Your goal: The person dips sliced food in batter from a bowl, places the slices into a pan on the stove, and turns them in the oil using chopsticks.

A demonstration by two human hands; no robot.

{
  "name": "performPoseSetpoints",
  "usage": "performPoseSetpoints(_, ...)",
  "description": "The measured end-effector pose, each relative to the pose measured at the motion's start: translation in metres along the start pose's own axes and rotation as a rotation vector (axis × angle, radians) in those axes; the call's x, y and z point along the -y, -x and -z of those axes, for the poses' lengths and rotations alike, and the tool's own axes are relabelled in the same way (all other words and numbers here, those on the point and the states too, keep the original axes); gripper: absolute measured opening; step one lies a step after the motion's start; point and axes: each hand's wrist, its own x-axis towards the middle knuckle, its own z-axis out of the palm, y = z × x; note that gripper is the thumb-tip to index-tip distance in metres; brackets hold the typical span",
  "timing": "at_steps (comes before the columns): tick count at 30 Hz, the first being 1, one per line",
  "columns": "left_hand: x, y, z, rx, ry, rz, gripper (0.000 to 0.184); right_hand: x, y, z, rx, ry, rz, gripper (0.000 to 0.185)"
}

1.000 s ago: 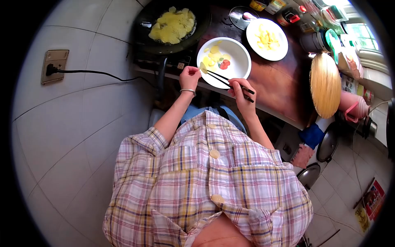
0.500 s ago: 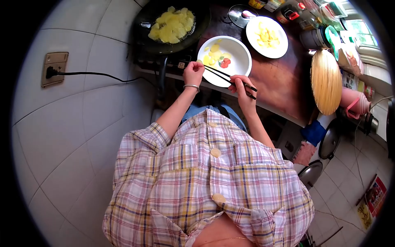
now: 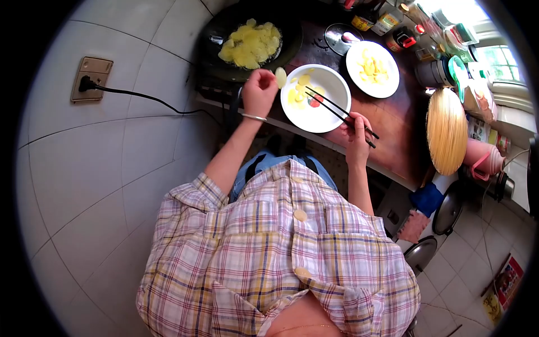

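Note:
A pale potato slice (image 3: 281,77) is pinched in the fingers of my left hand (image 3: 259,94), between the wok and the white bowl (image 3: 335,119). My right hand (image 3: 358,137) grips a pair of black chopsticks (image 3: 337,108) near their thick ends. Their tips reach over the bowl, above the yellow slices (image 3: 296,96) inside it. A red and green pattern shows on the bowl's bottom. Up and to the left, the black wok (image 3: 216,63) holds a heap of yellow potato slices (image 3: 251,46) with bubbling around the edge.
A white plate (image 3: 387,85) of yellow pieces stands right of the bowl, with a glass lid (image 3: 335,38) beside it. Bottles (image 3: 387,21) line the back of the counter. A round woven board (image 3: 446,132) and pink thermos (image 3: 483,155) stand at right. A black cord (image 3: 146,101) runs from the wall socket.
My left hand has moved up and away from the chopsticks, the slice now apart from their tips. My right hand has shifted right and slightly down with the chopsticks. The view has shifted slightly.

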Motion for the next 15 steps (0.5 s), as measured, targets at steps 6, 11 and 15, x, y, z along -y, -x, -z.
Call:
performPoseSetpoints(6,0.029,-0.147,0.059,-0.014,-0.534,-0.137,0.013,-0.007,-0.007,0.009,-0.066,0.063,0.017,0.024)
performPoseSetpoints(11,0.089,-0.216,0.067,0.163,-0.879,-0.082,0.026,-0.021,-0.009,0.007,-0.086,0.086,-0.01,0.025)
performPoseSetpoints(15,0.09,-0.235,0.08,0.239,-1.065,0.022,0.045,-0.014,-0.007,0.009,-0.093,0.115,0.037,0.025)
